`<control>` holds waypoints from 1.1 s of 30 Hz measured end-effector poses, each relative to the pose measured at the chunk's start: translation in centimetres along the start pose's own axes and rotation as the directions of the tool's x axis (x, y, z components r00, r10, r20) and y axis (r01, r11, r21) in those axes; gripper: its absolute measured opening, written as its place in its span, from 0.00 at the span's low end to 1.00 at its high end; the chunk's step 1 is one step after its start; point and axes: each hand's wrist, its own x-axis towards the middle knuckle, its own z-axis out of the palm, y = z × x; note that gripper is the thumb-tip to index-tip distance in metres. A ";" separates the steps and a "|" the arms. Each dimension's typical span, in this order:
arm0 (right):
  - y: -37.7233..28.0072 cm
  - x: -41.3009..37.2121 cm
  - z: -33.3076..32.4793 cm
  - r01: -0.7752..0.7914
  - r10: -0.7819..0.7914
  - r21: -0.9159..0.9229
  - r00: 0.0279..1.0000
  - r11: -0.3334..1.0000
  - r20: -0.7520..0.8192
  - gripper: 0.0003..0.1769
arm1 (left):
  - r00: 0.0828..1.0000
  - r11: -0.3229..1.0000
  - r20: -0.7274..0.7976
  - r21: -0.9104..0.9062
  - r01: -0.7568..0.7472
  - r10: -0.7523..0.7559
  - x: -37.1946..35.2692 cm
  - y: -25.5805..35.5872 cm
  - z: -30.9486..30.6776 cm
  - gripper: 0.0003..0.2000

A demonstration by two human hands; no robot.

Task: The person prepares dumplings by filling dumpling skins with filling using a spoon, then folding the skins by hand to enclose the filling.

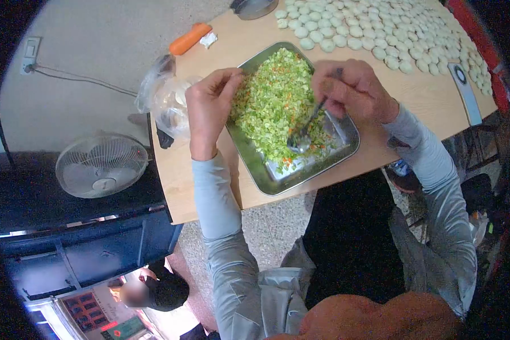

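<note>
A rectangular metal tray [264,182] lies at an angle on the table, holding finely chopped green vegetables with orange bits [275,102]. My left hand [211,105] is closed at the tray's upper left rim, thumb and fingers pinching there. In my right hand [354,90], over the tray's right side, is a spoon [316,113], its handle gripped in the fingers. The spoon's bowl dips into the vegetables near the tray's lower end, where some bare metal shows.
Many small pale dough rounds [374,34] cover the table's [425,93] far right. An orange rolled object [190,38], plastic bags [167,102] and a metal pan [254,8] sit around the back and left. A white fan [102,164] stands left; another person [164,288] is below it.
</note>
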 end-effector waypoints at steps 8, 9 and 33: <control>1.9 -0.3 0.8 0.139 -0.100 -0.262 0.983 0.955 0.154 0.13 | 0.927 0.963 -0.294 0.201 -0.180 0.234 1.1 -2.9 1.6 0.08; 2.2 0.1 0.7 0.176 -0.142 -0.322 0.982 0.930 0.127 0.12 | 0.930 0.967 -0.293 0.192 -0.170 0.222 1.0 -3.3 1.6 0.08; 0.3 2.4 3.3 0.161 -0.069 -0.319 0.957 0.934 0.281 0.11 | 0.931 0.979 -0.355 0.204 -0.006 0.079 1.3 -5.9 2.3 0.11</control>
